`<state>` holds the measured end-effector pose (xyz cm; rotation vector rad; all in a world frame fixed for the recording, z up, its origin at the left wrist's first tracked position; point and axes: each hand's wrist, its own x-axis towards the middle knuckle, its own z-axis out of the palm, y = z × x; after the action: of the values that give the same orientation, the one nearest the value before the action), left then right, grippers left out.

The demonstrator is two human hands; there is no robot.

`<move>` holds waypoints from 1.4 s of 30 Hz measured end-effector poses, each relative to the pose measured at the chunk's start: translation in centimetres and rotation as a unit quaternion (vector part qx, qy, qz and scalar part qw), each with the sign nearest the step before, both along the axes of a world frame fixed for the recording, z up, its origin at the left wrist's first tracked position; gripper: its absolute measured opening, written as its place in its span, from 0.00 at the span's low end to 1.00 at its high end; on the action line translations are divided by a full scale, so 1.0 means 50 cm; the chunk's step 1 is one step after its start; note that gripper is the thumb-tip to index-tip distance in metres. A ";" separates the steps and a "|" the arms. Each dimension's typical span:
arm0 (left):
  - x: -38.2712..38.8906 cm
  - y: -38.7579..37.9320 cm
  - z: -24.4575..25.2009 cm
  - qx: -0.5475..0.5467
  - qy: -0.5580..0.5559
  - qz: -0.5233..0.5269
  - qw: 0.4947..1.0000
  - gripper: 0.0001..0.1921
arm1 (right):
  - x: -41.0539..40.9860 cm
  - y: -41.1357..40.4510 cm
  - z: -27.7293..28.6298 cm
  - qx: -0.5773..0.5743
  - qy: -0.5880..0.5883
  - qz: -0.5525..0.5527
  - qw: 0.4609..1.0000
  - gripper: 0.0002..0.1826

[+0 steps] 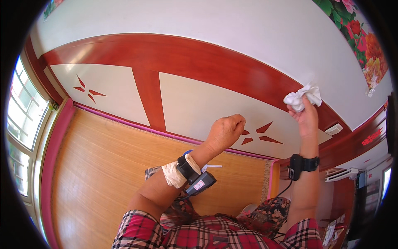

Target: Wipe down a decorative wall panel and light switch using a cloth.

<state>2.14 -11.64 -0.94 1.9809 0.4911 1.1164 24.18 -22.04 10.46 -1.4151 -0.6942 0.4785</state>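
Note:
In my right hand [306,116] is a crumpled white cloth [303,96], held up against the reddish-brown wooden trim [199,51] near its right end, where it meets the white wall [217,21]. My left hand [228,129] is curled into a loose fist in front of a cream wall panel [192,105]. No object shows in it, though its palm side is turned from view. Beside that fist, a red star-shaped inlay [264,127] decorates the panel. Both wrists carry strapped black devices.
A white wall switch [334,129] sits right of the cloth. Below the panels lies a woven mat [102,162] with pink edging [49,168]. Part of a blue item [187,152] and a white handle [214,166] show behind my left forearm. A barred window [26,102] stands at left.

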 end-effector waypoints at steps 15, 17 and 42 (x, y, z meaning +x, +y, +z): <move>0.060 -0.010 -0.030 0.005 0.039 -0.046 0.998 0.06 | 0.195 -0.099 -0.532 -0.141 0.245 -0.007 0.959 0.16; 0.056 -0.014 -0.030 -0.006 0.035 -0.040 0.999 0.05 | 0.181 -0.088 -0.572 -0.115 0.248 0.020 0.962 0.15; 0.056 0.009 -0.003 -0.185 0.002 -0.055 0.981 0.09 | -0.031 0.032 -0.219 0.108 0.236 0.099 0.961 0.17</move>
<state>4.92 -11.18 -1.09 1.6644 0.5420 0.8812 22.63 -20.43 -0.48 -0.9774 -0.4820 0.8385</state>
